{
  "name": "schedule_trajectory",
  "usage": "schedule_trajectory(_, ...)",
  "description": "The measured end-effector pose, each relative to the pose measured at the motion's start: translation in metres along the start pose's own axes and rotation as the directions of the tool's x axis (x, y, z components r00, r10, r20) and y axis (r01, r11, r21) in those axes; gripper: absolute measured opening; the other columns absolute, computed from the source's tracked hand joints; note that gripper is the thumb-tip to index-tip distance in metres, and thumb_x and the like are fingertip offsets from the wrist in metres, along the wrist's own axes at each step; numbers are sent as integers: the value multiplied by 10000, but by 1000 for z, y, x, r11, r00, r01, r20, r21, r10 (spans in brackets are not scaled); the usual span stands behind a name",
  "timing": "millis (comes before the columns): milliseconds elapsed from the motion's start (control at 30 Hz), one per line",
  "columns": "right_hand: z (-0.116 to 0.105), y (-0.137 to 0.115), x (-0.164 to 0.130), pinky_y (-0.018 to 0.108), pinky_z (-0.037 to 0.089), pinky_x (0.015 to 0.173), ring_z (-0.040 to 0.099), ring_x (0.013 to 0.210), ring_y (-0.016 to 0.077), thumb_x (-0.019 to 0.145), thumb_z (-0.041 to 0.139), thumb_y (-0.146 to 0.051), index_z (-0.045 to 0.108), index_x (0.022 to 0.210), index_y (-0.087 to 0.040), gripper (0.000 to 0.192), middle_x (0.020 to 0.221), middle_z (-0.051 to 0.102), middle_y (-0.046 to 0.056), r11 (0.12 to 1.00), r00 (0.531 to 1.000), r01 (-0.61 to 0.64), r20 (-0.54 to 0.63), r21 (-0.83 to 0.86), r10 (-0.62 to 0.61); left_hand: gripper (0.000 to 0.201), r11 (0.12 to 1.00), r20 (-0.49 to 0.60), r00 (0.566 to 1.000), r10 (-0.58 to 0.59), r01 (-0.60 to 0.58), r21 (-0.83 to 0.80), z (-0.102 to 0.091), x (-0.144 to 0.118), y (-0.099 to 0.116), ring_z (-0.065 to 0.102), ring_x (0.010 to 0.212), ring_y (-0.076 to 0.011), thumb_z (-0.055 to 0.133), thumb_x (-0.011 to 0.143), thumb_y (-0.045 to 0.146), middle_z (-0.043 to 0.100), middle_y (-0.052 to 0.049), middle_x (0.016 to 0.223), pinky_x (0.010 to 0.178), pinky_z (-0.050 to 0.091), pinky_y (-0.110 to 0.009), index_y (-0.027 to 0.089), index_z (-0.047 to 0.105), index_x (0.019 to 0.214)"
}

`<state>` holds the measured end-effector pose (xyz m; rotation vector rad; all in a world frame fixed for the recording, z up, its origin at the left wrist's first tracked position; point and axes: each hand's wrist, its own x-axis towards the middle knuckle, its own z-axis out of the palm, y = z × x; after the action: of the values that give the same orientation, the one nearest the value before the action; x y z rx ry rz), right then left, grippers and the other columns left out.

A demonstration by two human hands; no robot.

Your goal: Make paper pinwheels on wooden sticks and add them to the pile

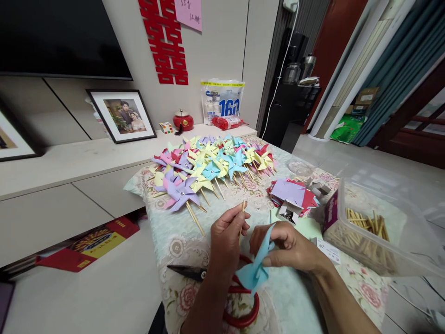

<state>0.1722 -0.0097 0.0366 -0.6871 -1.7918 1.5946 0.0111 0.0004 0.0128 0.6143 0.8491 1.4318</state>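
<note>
My left hand is closed around a thin wooden stick, whose tip pokes up past the fingers. Just to its right, my right hand pinches a folded blue paper pinwheel between thumb and fingers. The pinwheel is apart from the visible tip of the stick; whether they touch lower down I cannot tell. Under my left forearm lie scissors with red handles and dark blades, partly covered. Beyond my hands, many finished pinwheels in purple, yellow, blue and pink lie heaped on their sticks.
Right of my hands are a stack of cut paper squares, a small box of metal pins and a clear plastic tub of sticks. A flowered cloth covers the table. Behind stand a framed photo and a red jar.
</note>
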Motion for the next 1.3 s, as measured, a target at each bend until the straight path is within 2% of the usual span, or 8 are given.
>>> schedule_trajectory(67,-3,1,1,345,505,781,626,805,195,804,777,-292,734,821,-186,116,819,683,40,992,985,117,-132,43,-110,298,1000,-21,1000,-16,16,-19,2,0,0,521,547,-80,833,635,292,707,-28,736,504,376,-212,158,786,897)
schedule_trajectory(133,-5,4,3,362,507,795,626,823,204,792,792,-306,719,786,-205,125,827,674,40,973,937,227,-281,38,-207,300,999,-15,999,-32,32,-25,3,-2,1,527,554,-82,838,632,294,707,-28,735,501,371,-209,160,785,895)
schedule_trajectory(267,-3,6,8,344,507,785,616,842,197,804,788,-322,727,815,-219,120,857,657,39,957,855,278,-434,-82,-285,320,999,44,999,-21,20,38,3,-6,2,516,573,-83,805,689,318,645,9,665,538,395,-209,173,790,974)
schedule_trajectory(433,1,0,7,349,504,775,608,847,207,877,713,-322,751,842,-227,108,817,648,49,893,812,278,-410,-353,-415,254,996,100,994,42,-50,79,2,-7,0,599,684,-134,808,695,316,717,-31,788,633,468,-246,180,797,910)
schedule_trajectory(667,7,-6,9,380,482,755,594,813,210,915,597,-167,751,890,-251,177,817,644,53,672,676,247,-372,-698,-636,135,984,199,970,139,-157,80,8,-10,3,637,758,-144,794,737,284,729,-30,812,711,493,-235,205,803,846)
schedule_trajectory(800,10,-7,10,383,478,745,585,804,209,894,592,-106,750,911,-255,218,805,645,50,626,650,231,-360,-745,-669,104,972,240,953,184,-213,100,9,-10,3,635,781,-160,768,763,259,708,-33,817,732,498,-249,211,807,847)
schedule_trajectory(1133,9,-6,10,381,492,737,592,808,214,885,598,-93,733,878,-233,195,799,642,52,611,626,209,-375,-764,-683,132,952,310,922,233,-281,119,4,-8,0,642,790,-150,754,773,192,705,-14,840,737,506,-233,232,799,891)
schedule_trajectory(1300,8,-5,9,390,481,749,582,818,215,874,602,-60,728,894,-228,210,816,648,55,610,634,222,-362,-761,-683,171,938,343,902,262,-321,128,1,-7,0,647,812,-137,732,790,152,694,-2,859,745,504,-215,253,795,914)
